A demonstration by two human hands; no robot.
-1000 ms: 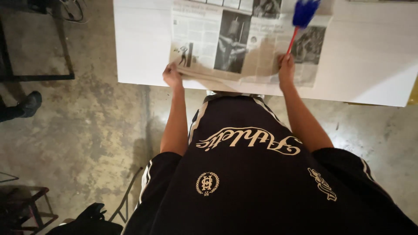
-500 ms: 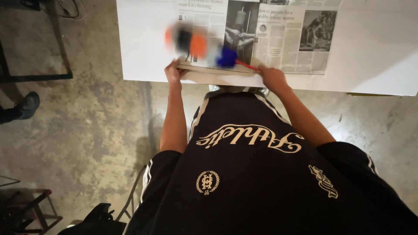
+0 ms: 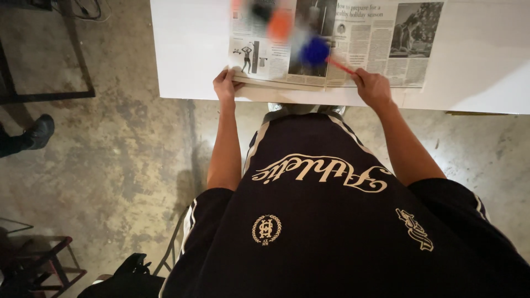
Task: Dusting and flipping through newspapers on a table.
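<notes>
A white table (image 3: 187,60) spans twelve o'clock, with a spread newspaper (image 3: 364,49) along its near edge. The left hand (image 3: 225,84), at eleven o'clock, pinches the paper's near-left corner; the right hand (image 3: 373,88), at one o'clock, is closed around a thin red stick (image 3: 341,66) whose blurred blue head (image 3: 314,51) lies over the page.

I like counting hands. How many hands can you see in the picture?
2. The left hand grips the near edge of the newspaper on the white table. The right hand holds a red-handled tool over the paper. No other hands show.
</notes>
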